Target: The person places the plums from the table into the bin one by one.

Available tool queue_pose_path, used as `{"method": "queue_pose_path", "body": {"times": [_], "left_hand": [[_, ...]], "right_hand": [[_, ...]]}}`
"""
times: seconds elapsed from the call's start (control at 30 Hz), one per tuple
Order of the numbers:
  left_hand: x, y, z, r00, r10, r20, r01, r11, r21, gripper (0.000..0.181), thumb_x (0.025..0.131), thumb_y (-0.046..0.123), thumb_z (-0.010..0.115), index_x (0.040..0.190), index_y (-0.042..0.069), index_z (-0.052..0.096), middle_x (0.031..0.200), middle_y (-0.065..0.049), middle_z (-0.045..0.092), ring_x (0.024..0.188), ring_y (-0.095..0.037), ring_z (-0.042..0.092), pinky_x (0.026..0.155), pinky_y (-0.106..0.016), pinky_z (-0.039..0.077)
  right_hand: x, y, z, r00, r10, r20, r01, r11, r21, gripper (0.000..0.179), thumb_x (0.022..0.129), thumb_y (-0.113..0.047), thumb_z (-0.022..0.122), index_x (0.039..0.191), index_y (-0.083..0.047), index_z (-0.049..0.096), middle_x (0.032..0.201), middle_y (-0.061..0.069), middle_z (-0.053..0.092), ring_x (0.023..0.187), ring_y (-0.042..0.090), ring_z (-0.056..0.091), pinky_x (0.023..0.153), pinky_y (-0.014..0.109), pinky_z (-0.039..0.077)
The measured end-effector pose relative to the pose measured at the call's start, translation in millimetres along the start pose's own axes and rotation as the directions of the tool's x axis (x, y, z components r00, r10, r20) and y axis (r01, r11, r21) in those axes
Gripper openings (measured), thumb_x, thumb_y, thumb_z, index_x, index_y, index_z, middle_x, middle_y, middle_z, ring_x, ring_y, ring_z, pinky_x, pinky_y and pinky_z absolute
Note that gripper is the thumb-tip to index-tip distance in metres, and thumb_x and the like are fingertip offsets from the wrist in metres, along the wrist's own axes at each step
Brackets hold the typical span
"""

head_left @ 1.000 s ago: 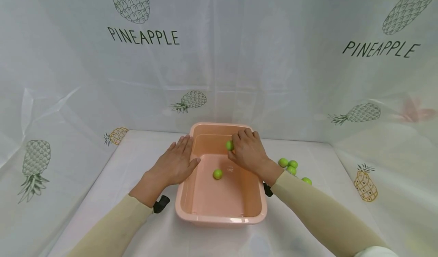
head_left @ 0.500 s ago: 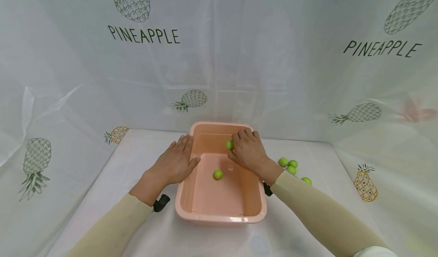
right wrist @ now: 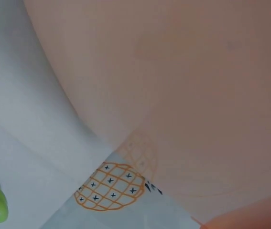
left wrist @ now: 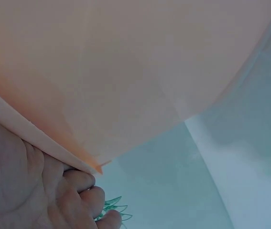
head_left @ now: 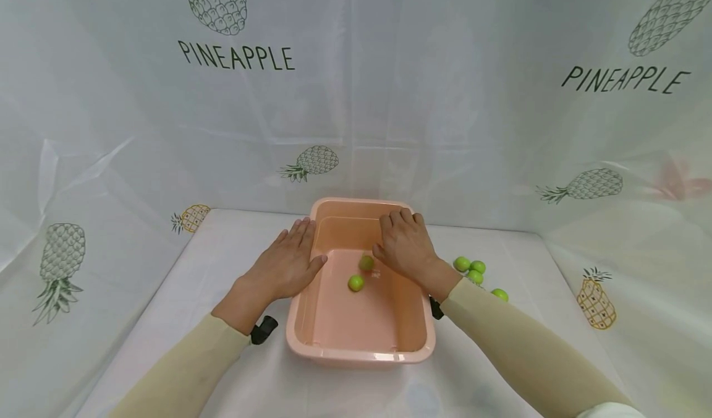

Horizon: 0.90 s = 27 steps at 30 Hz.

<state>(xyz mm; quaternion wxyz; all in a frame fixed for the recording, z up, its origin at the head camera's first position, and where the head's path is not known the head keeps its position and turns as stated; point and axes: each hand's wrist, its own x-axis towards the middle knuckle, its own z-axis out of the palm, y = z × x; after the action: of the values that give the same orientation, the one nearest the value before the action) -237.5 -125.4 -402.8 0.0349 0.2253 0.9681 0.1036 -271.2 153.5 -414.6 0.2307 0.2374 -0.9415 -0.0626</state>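
A pink plastic basin (head_left: 356,357) stands between my two hands. Inside it are two small round green fruits that look like limes: one lime (head_left: 356,282) sits on the floor of the basin, and a second, slightly blurred lime (head_left: 366,263) is just below my right thumb. My right hand (head_left: 403,245) hovers over the basin's right side, palm down with fingers bent and nothing showing between them. My left hand (head_left: 286,260) lies with straight fingers along the left rim, thumb reaching over it. The left wrist view shows the fingers (left wrist: 94,200) against the basin's outer side.
Several more limes (head_left: 475,269) lie on the white-covered table (head_left: 512,254) to the right of the basin, one partly behind the right sleeve. A white curtain (head_left: 423,96) printed with pineapples hangs behind and at both sides.
My right hand has let go of the lime it pinched, and that lime has dropped into the basin near the first one. The left hand has stayed at the rim.
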Motion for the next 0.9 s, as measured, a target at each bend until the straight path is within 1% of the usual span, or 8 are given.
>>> {"method": "queue_pose_path", "body": {"times": [0.1, 0.3, 0.43, 0.53, 0.67, 0.77, 0.83, 0.9], "left_hand": [[0.2, 0.3, 0.2, 1.000, 0.002, -0.001, -0.002, 1.000, -0.001, 0.080, 0.113, 0.047, 0.038, 0.166, -0.007, 0.013, 0.175, -0.024, 0.011, 0.164, -0.039, 0.010, 0.132, -0.058, 0.017], [0.4, 0.2, 0.8, 1.000, -0.002, -0.002, 0.002, 1.000, 0.007, 0.080, 0.113, 0.048, 0.038, 0.166, -0.006, 0.013, 0.175, -0.024, 0.011, 0.164, -0.039, 0.010, 0.131, -0.057, 0.017], [0.3, 0.9, 0.2, 1.000, -0.003, -0.009, 0.004, 1.000, 0.022, 0.080, 0.112, 0.047, 0.040, 0.166, -0.007, 0.015, 0.175, -0.024, 0.013, 0.163, -0.040, 0.012, 0.131, -0.057, 0.018], [-0.2, 1.9, -1.7, 1.000, -0.004, -0.013, 0.004, 0.999, 0.042, 0.079, 0.112, 0.047, 0.040, 0.165, -0.007, 0.017, 0.174, -0.025, 0.015, 0.163, -0.040, 0.013, 0.131, -0.058, 0.018], [-0.8, 3.0, -1.7, 1.000, -0.009, -0.025, 0.011, 0.997, 0.080, 0.078, 0.112, 0.047, 0.040, 0.165, -0.006, 0.019, 0.174, -0.024, 0.018, 0.163, -0.040, 0.015, 0.131, -0.059, 0.017], [-1.3, 4.0, -1.0, 0.999, -0.012, -0.044, 0.016, 0.995, 0.096, 0.076, 0.112, 0.045, 0.041, 0.165, -0.006, 0.021, 0.173, -0.024, 0.020, 0.163, -0.040, 0.016, 0.131, -0.059, 0.017], [-1.7, 4.7, -1.0, 0.999, -0.014, -0.052, 0.020, 0.995, 0.101, 0.076, 0.112, 0.045, 0.041, 0.165, -0.006, 0.021, 0.173, -0.024, 0.021, 0.163, -0.040, 0.017, 0.131, -0.059, 0.017], [-2.3, 5.1, -1.1, 0.998, -0.016, -0.056, 0.021, 0.995, 0.101, 0.075, 0.113, 0.044, 0.041, 0.165, -0.006, 0.021, 0.173, -0.024, 0.020, 0.162, -0.040, 0.017, 0.131, -0.059, 0.017]], "right_hand": [[-0.6, 0.3, -0.1, 1.000, 0.005, 0.000, -0.005, 1.000, 0.002, 0.028, 0.091, -0.029, 0.070, 0.088, -0.005, 0.056, 0.081, 0.009, 0.053, 0.086, 0.032, 0.052, 0.073, 0.043, 0.043], [-1.0, 0.3, 0.7, 1.000, 0.002, -0.015, -0.002, 1.000, 0.004, 0.027, 0.091, -0.027, 0.071, 0.083, -0.006, 0.056, 0.081, 0.008, 0.053, 0.085, 0.031, 0.052, 0.073, 0.042, 0.042], [-1.4, 0.5, 0.3, 1.000, 0.019, -0.024, -0.018, 1.000, 0.016, 0.026, 0.094, -0.027, 0.066, 0.083, -0.007, 0.055, 0.081, 0.008, 0.054, 0.085, 0.031, 0.052, 0.073, 0.043, 0.043], [-2.8, 0.2, -1.7, 0.998, 0.047, -0.040, -0.045, 0.998, 0.053, 0.024, 0.097, -0.028, 0.065, 0.091, -0.005, 0.062, 0.086, 0.008, 0.058, 0.086, 0.031, 0.052, 0.077, 0.045, 0.046], [-8.4, 0.9, -7.6, 0.993, 0.086, -0.086, -0.074, 0.988, 0.139, 0.024, 0.099, -0.027, 0.068, 0.105, -0.004, 0.069, 0.096, 0.009, 0.064, 0.088, 0.031, 0.054, 0.082, 0.047, 0.047], [-14.5, 3.4, -11.7, 0.986, 0.113, -0.125, -0.087, 0.978, 0.191, 0.022, 0.098, -0.025, 0.069, 0.105, -0.005, 0.071, 0.099, 0.010, 0.067, 0.089, 0.032, 0.055, 0.083, 0.049, 0.047], [-19.7, 6.4, -13.4, 0.980, 0.129, -0.151, -0.095, 0.972, 0.216, 0.021, 0.099, -0.026, 0.068, 0.104, -0.005, 0.072, 0.099, 0.010, 0.069, 0.091, 0.033, 0.056, 0.084, 0.050, 0.047], [-25.7, 10.7, -14.4, 0.971, 0.137, -0.194, -0.089, 0.967, 0.237, 0.021, 0.098, -0.025, 0.067, 0.102, -0.006, 0.072, 0.098, 0.011, 0.069, 0.090, 0.033, 0.056, 0.084, 0.051, 0.047]]}}
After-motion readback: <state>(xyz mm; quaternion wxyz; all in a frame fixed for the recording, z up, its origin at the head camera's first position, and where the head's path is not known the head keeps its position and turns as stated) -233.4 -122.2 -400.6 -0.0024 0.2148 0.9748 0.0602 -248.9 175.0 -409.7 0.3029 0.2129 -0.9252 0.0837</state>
